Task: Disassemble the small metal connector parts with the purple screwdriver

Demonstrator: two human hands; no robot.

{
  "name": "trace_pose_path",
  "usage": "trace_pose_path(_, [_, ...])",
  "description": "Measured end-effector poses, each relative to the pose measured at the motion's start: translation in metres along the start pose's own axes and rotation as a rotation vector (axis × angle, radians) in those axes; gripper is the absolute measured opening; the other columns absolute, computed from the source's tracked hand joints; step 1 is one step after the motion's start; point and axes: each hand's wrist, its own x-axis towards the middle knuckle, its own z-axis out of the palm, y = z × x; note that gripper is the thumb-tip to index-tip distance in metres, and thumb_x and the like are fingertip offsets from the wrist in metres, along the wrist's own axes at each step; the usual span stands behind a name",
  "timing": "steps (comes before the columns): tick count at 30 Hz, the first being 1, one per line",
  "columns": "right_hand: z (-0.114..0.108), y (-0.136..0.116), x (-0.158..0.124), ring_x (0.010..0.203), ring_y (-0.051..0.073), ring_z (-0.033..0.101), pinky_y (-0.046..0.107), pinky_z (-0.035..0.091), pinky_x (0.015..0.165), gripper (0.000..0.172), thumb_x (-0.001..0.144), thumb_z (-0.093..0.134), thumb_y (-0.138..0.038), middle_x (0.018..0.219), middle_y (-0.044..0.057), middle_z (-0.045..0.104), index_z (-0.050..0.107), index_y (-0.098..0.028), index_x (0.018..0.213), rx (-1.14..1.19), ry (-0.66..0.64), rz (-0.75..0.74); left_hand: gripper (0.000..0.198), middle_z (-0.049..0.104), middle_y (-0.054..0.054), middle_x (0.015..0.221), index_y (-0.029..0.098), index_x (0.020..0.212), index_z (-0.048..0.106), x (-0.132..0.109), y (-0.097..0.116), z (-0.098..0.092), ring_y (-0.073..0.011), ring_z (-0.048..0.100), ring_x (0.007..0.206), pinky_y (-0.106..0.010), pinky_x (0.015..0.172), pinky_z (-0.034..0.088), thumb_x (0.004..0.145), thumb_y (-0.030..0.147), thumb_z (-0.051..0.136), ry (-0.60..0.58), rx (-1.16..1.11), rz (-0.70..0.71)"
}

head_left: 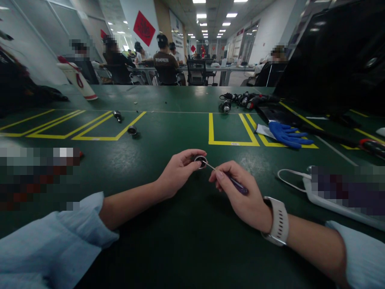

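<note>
Between the fingers and thumb of my left hand is a small round part with a silvery rim and a dark inside. My right hand grips a screwdriver by its dark purple handle. The thin metal shaft points left, and its tip is at the open face of the round part. Both hands are just above the green table, near its middle. How deep the tip reaches into the part cannot be made out.
Small metal parts lie left of centre by yellow tape outlines. Farther right are dark parts with cables, a blue glove and a large black screen-like object. A white-edged device is at right. People sit beyond.
</note>
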Motion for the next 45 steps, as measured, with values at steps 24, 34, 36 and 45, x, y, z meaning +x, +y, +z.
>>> trace_pose_path(24, [0.0009, -0.0067, -0.0046, 0.067, 0.012, 0.056, 0.025, 0.043, 0.062, 0.011, 0.088, 0.047, -0.012, 0.073, 0.002, 0.059, 0.056, -0.014, 0.082, -0.238, 0.012, -0.196, 0.031, 0.071, -0.006, 0.091, 0.01, 0.111, 0.062, -0.0042, 0.008, 0.0031, -0.016, 0.069, 0.084, -0.031, 0.081, 0.056, 0.084, 0.017, 0.049, 0.017, 0.2, 0.023])
trace_pose_path(34, [0.0006, -0.007, -0.007, 0.067, 0.011, 0.056, 0.025, 0.043, 0.062, 0.01, 0.088, 0.047, -0.012, 0.075, 0.001, 0.059, 0.055, -0.016, 0.083, -0.271, 0.01, -0.199, 0.03, 0.071, -0.006, 0.092, 0.011, 0.11, 0.063, -0.0051, 0.0099, 0.0033, -0.0159, 0.069, 0.083, -0.032, 0.082, 0.056, 0.083, 0.016, 0.049, 0.045, 0.209, 0.022])
trace_pose_path(36, [0.0011, -0.007, -0.0065, 0.067, 0.011, 0.056, 0.025, 0.043, 0.062, 0.01, 0.088, 0.047, -0.012, 0.075, 0.001, 0.059, 0.054, -0.016, 0.083, -0.27, -0.001, -0.205, 0.031, 0.071, -0.006, 0.092, 0.011, 0.111, 0.062, -0.0056, 0.0106, 0.0038, -0.0164, 0.069, 0.085, -0.033, 0.083, 0.056, 0.083, 0.016, 0.05, 0.046, 0.203, 0.012])
trace_pose_path(45, [0.0024, -0.0066, -0.0058, 0.068, 0.012, 0.055, 0.026, 0.043, 0.064, 0.01, 0.088, 0.046, -0.012, 0.076, 0.002, 0.059, 0.054, -0.016, 0.084, -0.279, -0.011, -0.225, 0.03, 0.07, -0.007, 0.096, 0.01, 0.109, 0.062, -0.005, 0.0083, 0.0039, -0.0164, 0.068, 0.086, -0.032, 0.082, 0.057, 0.082, 0.018, 0.05, 0.055, 0.18, 0.022])
